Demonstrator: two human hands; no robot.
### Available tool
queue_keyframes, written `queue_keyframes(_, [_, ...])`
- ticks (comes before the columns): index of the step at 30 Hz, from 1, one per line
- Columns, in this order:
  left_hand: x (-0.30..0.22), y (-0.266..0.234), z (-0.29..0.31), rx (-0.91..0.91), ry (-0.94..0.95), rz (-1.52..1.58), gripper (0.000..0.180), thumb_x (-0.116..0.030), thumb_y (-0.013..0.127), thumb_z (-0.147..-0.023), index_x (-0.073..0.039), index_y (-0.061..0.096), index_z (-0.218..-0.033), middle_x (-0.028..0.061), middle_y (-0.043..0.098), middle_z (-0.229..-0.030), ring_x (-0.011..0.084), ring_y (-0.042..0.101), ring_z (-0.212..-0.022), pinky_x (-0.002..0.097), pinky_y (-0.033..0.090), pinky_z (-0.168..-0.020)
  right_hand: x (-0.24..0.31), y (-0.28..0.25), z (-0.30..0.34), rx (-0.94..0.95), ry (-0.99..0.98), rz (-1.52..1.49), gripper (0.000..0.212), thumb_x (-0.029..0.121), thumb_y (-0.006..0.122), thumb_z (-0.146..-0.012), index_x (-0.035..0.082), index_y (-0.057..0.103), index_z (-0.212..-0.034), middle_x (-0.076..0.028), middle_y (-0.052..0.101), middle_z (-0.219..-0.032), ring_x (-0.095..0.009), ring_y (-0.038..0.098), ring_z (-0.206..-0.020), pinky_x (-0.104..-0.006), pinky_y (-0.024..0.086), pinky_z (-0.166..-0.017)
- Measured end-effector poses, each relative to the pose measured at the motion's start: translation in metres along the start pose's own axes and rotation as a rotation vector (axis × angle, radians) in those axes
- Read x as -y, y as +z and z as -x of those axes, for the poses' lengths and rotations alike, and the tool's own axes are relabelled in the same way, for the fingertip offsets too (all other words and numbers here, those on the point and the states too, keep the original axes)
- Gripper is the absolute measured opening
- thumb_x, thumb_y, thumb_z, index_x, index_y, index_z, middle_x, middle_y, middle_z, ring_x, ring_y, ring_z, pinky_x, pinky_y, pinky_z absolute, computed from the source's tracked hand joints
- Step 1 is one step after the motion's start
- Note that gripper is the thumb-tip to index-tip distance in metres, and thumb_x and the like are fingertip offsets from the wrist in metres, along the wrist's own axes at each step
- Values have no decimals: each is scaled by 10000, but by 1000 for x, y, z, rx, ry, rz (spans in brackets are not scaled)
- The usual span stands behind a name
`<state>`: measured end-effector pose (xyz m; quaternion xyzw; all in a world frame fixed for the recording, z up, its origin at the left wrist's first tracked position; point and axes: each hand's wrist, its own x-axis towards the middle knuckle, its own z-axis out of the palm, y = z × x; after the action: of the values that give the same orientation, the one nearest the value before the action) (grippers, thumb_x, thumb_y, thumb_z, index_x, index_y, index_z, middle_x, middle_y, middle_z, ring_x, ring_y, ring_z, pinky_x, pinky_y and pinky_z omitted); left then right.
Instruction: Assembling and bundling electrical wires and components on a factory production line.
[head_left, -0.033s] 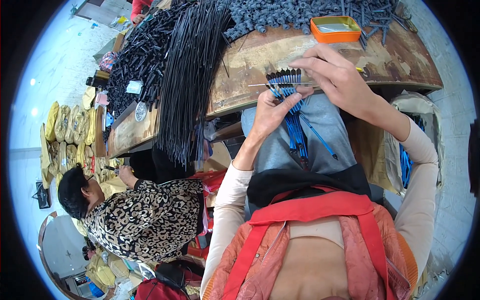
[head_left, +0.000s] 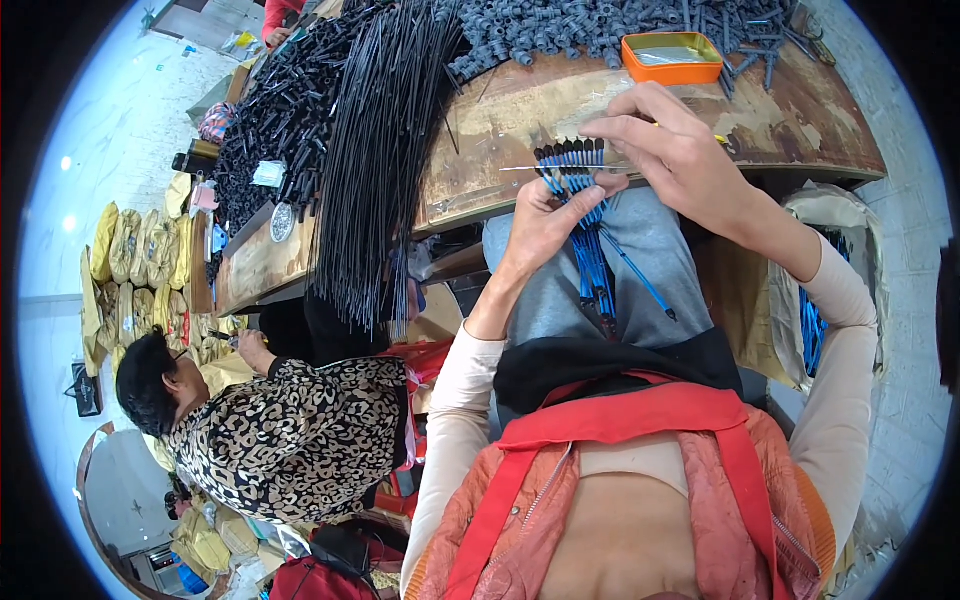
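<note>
My left hand (head_left: 545, 225) is closed round a bundle of thin blue rods (head_left: 590, 265) with black tips. Above its fingers the black tips (head_left: 570, 152) spread into a fan. A thin straight metal needle (head_left: 525, 168) lies across the rods just below those tips. To the right of the fan is my right hand (head_left: 670, 155), its fingers bent and drawn together near the needle's right end. What they pinch is too small to make out. One blue rod (head_left: 640, 275) slants out of the bundle over my lap.
Ahead stands a worn wooden table (head_left: 500, 130) with an orange tin (head_left: 672, 65), a heap of grey plastic parts (head_left: 550, 30), long black rods (head_left: 375, 170) and short black pieces (head_left: 270, 120). A bag (head_left: 835, 215) of blue rods sits at right. Another person (head_left: 290, 430) works at left.
The fan of rods and the needle have shifted very slightly to the right. Both hands keep nearly the same pose.
</note>
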<state>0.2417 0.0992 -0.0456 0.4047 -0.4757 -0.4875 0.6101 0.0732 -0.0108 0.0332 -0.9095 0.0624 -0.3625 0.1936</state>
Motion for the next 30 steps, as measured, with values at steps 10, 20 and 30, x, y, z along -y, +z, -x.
queue_keyframes(10, [-1,0,3,54,8,13,193,-35,591,-943,37,656,-1110,162,690,-1097,229,651,-1061,341,508,-950,-2,-15,-14,71,-195,200,312,-78,580,-785,27,635,-1074,-124,532,-951,-288,565,-918,-372,470,-780])
queue_keyframes(20, [-1,-1,0,50,22,88,189,-27,595,-941,36,660,-1108,146,690,-1103,211,649,-1058,335,506,-964,0,-4,-15,60,-171,123,397,-80,569,-780,38,623,-1155,-125,524,-985,-286,563,-934,-367,472,-792])
queue_keyframes(30, [-3,-2,1,41,50,28,185,-23,607,-934,26,664,-1103,124,697,-1083,190,651,-1046,318,517,-944,11,-1,-12,68,-129,175,450,-73,589,-752,41,608,-1187,-127,528,-1015,-297,557,-960,-378,474,-811])
